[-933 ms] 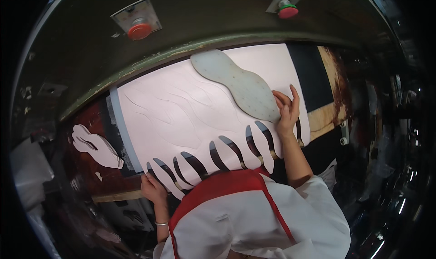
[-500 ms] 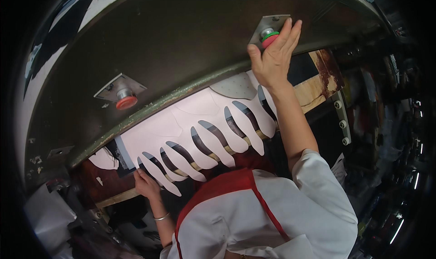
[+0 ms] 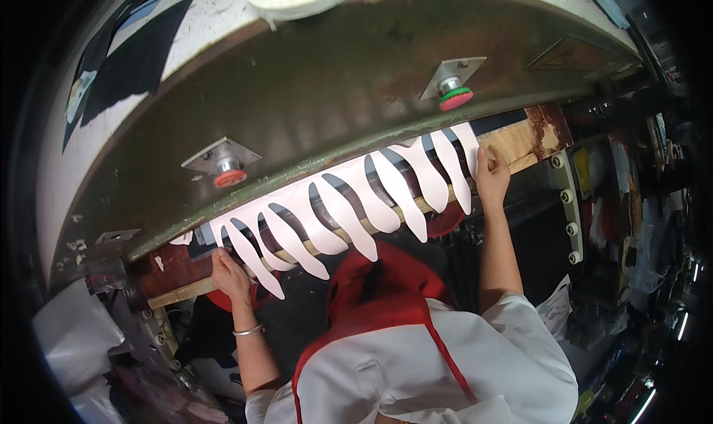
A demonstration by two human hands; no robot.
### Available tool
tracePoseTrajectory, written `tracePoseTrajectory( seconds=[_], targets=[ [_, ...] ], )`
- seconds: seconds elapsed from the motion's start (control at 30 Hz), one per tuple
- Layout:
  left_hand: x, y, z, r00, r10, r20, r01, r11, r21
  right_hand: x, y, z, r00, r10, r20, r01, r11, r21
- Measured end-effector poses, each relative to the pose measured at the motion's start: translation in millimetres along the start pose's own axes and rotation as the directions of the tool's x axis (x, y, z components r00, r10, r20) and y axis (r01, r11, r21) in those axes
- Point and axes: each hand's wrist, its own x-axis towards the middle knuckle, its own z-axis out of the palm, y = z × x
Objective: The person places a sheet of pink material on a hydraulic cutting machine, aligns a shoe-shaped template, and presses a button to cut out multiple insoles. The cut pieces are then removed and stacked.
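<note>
Now both hands grip the pale cut sheet (image 3: 349, 208) lying on the surface under the green press head (image 3: 334, 104): left hand (image 3: 229, 272) at one end, right hand (image 3: 492, 177) at the other. Fingers near that head risk pinching. A triangular warning sign (image 3: 566, 54) marks its right end.

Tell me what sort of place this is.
Probably a factory floor, at a die-cutting press. A heavy green machine head with round push buttons hangs over a pale sheet already cut into sole-like shapes. The left hand and right hand rest at its edge.
</note>
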Motion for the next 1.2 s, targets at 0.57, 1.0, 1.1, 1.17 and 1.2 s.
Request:
tracePoseTrajectory(
  seconds=[0.57,1.0,1.1,1.17,1.2],
  targets=[
    [-54,-31,-12,0.948,-0.266,0.174,0.302,0.926,-0.229,-68,-21,37,0.542,-0.805,0.240,0.840,0.521,-0.151],
    [-198,-34,-56,0.956,-0.274,0.105,0.286,0.791,-0.540,-138,19,-46,0.608,-0.677,0.415,0.725,0.687,0.057],
    [-201,-31,-53,0.977,-0.188,0.104,0.214,0.867,-0.449,-117,21,-70,0.645,-0.505,0.574,0.313,0.859,0.405],
    [-207,-29,-50,0.983,-0.174,0.063,0.184,0.868,-0.461,-108,27,-88,0.693,-0.577,0.432,0.462,0.816,0.348],
    [-215,-28,-50,0.982,-0.174,0.068,0.185,0.866,-0.465,-108,38,-106,0.691,-0.625,0.362,0.539,0.780,0.318]
  ],
)
